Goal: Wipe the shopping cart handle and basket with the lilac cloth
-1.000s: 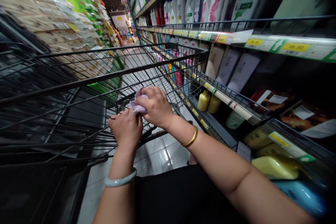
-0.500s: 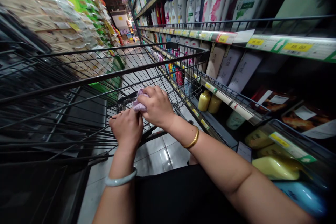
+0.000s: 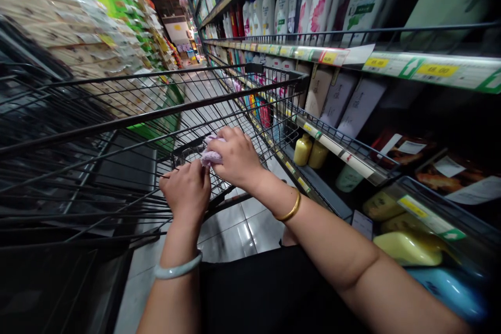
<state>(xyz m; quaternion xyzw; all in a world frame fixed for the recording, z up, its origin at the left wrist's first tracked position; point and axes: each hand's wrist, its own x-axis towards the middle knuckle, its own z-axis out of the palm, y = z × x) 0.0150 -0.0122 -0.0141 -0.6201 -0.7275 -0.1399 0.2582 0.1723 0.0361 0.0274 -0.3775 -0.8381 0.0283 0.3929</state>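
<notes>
2 hands (image 3: pixel 239 157) and cloth (image 3: pixel 212 158) crowd the cart's (image 3: pixel 97 128) near edge.

- A pale purple cloth (image 3: pixel 212 158), bumpy and crumpled, bunched up and partly hidden in my right hand (image 3: pixel 237 156).
- A black wire cart (image 3: pixel 176 110), stretching before me, its bars under my curled left hand (image 3: pixel 187 189).

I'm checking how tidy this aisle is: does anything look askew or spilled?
One thing: a white paper slip on the price strip sits tilted, out of line with nearby yellow labels. No spill shows.
</notes>
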